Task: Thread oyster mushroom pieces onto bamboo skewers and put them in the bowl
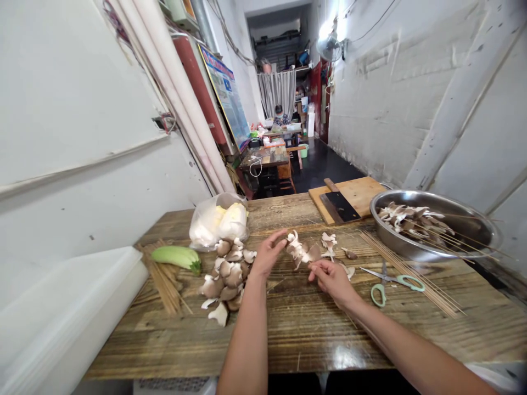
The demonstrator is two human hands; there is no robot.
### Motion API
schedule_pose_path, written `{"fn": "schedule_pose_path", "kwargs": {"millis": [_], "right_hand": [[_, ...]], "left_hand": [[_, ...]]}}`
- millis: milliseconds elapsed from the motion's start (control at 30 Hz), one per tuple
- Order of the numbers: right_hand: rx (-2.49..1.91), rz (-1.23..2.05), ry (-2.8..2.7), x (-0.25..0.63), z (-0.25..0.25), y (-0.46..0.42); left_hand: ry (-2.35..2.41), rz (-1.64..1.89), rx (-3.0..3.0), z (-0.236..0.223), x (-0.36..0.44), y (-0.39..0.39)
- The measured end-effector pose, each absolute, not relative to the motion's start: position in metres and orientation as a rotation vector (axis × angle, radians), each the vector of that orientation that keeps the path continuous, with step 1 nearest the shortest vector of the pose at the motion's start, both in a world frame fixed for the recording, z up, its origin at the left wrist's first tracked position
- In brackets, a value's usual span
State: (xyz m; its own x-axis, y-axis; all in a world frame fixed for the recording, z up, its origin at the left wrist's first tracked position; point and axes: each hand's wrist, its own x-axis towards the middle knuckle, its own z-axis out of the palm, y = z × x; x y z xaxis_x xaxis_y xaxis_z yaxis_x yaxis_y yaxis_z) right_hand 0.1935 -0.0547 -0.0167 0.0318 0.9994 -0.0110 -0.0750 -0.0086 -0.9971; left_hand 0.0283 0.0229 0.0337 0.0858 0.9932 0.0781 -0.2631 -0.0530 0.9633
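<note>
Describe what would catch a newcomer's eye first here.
First, the left hand and right hand, with a cluster of pale mushroom pieces between them, over the middle of the wooden table. Then the shiny steel bowl on the right, and the broad cleaver lying on a cutting board at the table's far side.

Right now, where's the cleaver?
Head view, far side of the table, right of centre: the cleaver lies on the wooden cutting board, just left of the steel bowl.
</note>
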Motion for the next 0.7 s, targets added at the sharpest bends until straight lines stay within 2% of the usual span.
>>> {"fn": "schedule_pose_path", "kwargs": {"millis": [100, 267, 700], "right_hand": [[-1.198, 1.226, -1.172, 0.193, -0.018, -0.055], [-1.237, 1.078, -1.338, 0.196, -0.021, -0.054], [-1.286, 0.929, -1.474, 0.198, -0.019, -0.056]], "left_hand": [[0.937, 1.173, 1.172, 0.033, 0.023, 0.027], [1.065, 1.184, 1.243, 0.021, 0.021, 0.030], [0.911, 0.998, 1.076, 0.020, 0.010, 0.030]]}}
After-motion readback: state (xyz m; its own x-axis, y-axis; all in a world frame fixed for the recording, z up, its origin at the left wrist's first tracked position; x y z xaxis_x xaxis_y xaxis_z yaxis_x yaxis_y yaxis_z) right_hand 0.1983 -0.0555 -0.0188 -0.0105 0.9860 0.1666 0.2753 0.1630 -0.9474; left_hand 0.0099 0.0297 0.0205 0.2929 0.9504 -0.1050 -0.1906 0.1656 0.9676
